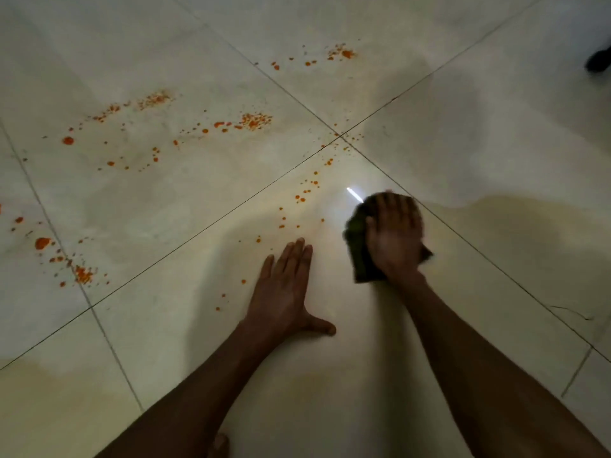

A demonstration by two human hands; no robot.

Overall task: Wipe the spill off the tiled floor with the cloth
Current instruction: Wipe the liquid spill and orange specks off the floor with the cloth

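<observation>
Orange splatter (254, 121) dots the pale tiled floor (496, 153) across the left and upper middle, with more drops trailing down toward my hands. A dark green cloth (357, 236) lies bunched on the floor under my right hand (395, 238), whose flat fingers press down on it; the hand is motion-blurred. My left hand (286, 289) rests flat on the tile, fingers straight, thumb spread, just left of the cloth and beside a few small orange drops.
Dark grout lines cross near the middle of the floor (340, 135). A dark object (598, 59) sits at the far right top edge. A bright light glint (354, 194) reflects off the tile just above the cloth.
</observation>
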